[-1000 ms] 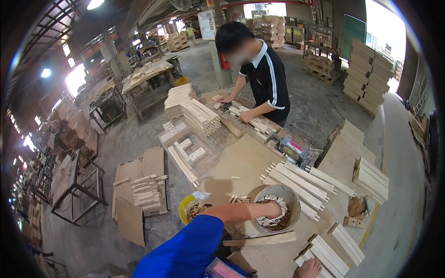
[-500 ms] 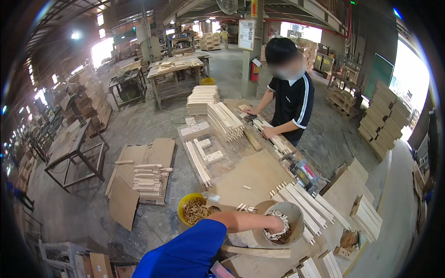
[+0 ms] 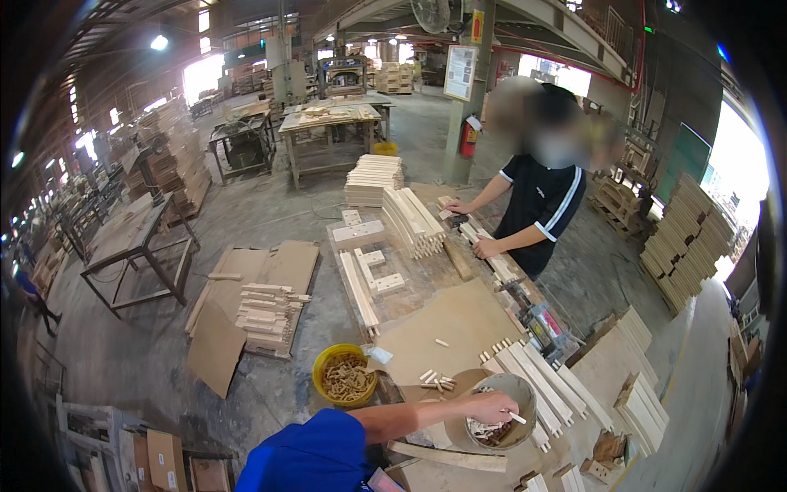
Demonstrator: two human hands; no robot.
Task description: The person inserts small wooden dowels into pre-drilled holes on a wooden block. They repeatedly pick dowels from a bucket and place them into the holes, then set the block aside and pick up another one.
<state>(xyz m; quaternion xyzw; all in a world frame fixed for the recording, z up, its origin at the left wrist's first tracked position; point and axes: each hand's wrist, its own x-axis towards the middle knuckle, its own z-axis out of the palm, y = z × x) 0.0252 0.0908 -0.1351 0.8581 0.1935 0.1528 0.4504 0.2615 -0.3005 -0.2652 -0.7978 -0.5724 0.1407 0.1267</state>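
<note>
Standing low, left of centre in the frame, a yellow tub [image 3: 317,379] holds wooden bits [image 3: 346,378]; loose dowels [image 3: 437,380] lie farther right. Next, the left hand [image 3: 492,407] pinches a pale dowel [image 3: 517,418] over a grey bucket [image 3: 515,387], beside slats [image 3: 541,381] toward the lower right. The right hand is out of frame, its state untold.

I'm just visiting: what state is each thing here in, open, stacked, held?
Left hand: closed on a dowel
Gray bucket: open, dowels inside
Yellow bucket: open, wood pieces inside
Loose dowels: lying beside the gray bucket
Slats: stacked
Fire extinguisher: upright
</note>
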